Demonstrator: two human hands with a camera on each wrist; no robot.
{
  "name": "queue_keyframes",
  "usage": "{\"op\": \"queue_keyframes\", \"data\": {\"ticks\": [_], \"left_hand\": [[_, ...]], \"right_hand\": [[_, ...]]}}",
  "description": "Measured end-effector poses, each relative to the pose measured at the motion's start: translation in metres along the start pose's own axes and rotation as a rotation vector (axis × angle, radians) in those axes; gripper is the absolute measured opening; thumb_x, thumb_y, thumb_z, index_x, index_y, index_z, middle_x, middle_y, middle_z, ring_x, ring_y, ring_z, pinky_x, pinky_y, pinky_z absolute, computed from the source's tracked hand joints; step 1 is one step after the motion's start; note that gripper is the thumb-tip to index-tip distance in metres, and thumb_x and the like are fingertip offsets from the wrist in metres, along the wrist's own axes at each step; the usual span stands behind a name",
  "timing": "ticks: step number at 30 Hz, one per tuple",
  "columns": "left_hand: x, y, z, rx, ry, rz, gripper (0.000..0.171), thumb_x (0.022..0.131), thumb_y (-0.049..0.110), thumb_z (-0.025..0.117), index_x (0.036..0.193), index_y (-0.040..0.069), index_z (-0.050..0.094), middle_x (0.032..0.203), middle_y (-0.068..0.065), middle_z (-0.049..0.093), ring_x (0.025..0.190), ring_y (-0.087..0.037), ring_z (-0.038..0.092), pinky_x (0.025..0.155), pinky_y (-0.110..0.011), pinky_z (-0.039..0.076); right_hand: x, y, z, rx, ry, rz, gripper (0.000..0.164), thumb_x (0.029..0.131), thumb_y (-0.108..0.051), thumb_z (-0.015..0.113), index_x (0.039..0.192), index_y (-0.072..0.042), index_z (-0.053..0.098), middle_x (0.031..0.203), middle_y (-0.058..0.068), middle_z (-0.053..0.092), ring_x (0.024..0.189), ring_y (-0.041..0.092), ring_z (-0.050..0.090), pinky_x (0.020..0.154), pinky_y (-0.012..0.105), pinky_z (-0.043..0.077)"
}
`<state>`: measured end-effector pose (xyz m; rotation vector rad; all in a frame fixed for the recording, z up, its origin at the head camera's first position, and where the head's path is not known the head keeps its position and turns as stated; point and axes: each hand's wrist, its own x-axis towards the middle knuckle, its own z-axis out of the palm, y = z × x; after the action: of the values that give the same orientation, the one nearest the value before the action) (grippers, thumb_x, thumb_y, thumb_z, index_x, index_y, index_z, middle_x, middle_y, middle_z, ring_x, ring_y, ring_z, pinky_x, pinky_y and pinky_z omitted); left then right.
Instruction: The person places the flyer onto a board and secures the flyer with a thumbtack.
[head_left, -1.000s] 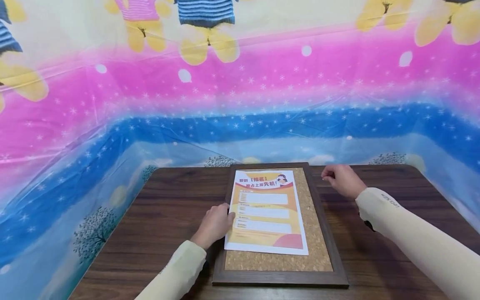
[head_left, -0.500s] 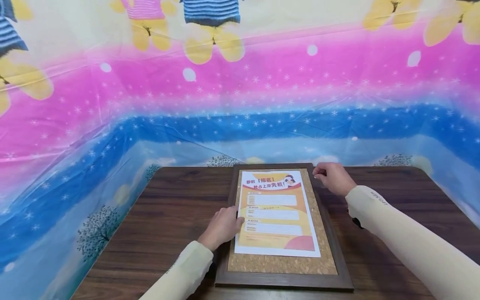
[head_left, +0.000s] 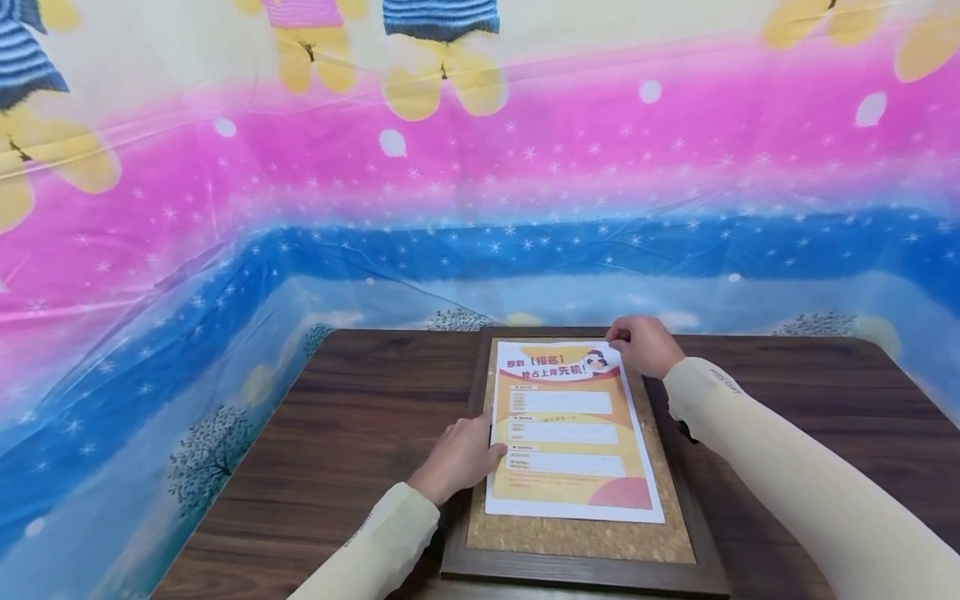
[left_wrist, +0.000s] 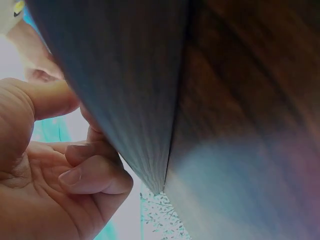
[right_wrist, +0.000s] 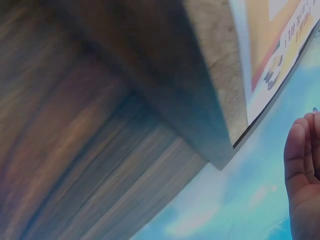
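Observation:
A printed poster sheet [head_left: 573, 433], orange and white with red lettering, lies on a cork board [head_left: 570, 537] in a dark brown wooden frame. My left hand [head_left: 461, 454] is at the poster's left edge, thumb over the paper and other fingers curled beside the frame. In the left wrist view, thumb and forefinger meet behind the frame's side [left_wrist: 120, 75]. At the poster's top right corner, my right hand [head_left: 645, 343] has thumb and fingertips pinched together. In the right wrist view a small pale shiny tip [right_wrist: 315, 110] shows above the fingertips; its kind I cannot tell.
The framed board lies on a dark wood-grain table [head_left: 360, 417], its far end at the table's back edge. Behind the table hangs a printed cloth [head_left: 540, 183] in pink and blue with snowflakes.
My right hand has moved left from beside the frame to over the poster's top right corner. The poster and my left hand have shifted slightly right on the board.

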<state>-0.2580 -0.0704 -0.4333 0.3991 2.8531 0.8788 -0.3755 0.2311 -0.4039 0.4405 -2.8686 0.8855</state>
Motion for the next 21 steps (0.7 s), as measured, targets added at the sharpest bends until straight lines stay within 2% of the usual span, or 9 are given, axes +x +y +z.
{"op": "queue_keyframes", "data": {"ticks": [3,12,21], "left_hand": [[0.001,0.0,-0.001,0.018,0.003,0.001,0.041,0.092,0.018,0.064,0.129,0.005,0.053,0.093,-0.004,0.064,0.063,-0.011,0.054,0.059,-0.033,0.043],[0.004,0.001,-0.002,0.096,-0.015,0.008,0.026,0.091,0.019,0.065,0.11,0.003,0.06,0.075,0.001,0.058,0.055,-0.012,0.051,0.049,-0.029,0.041],[0.003,-0.001,-0.002,0.146,-0.033,0.011,0.03,0.091,0.02,0.065,0.113,0.0,0.06,0.078,-0.003,0.061,0.052,-0.013,0.049,0.046,-0.027,0.039]], "right_hand": [[0.009,-0.006,0.005,0.012,-0.016,0.02,0.013,0.095,-0.004,0.055,0.1,0.0,0.066,0.096,0.017,0.063,0.081,0.024,0.056,0.072,0.039,0.047],[0.025,-0.01,0.019,0.049,-0.053,0.062,0.012,0.095,-0.005,0.056,0.1,-0.001,0.066,0.095,0.015,0.063,0.082,0.024,0.056,0.074,0.04,0.046],[0.045,-0.014,0.037,0.048,-0.111,0.062,0.014,0.096,-0.007,0.054,0.101,-0.002,0.066,0.094,0.012,0.061,0.08,0.024,0.055,0.07,0.037,0.045]]}}
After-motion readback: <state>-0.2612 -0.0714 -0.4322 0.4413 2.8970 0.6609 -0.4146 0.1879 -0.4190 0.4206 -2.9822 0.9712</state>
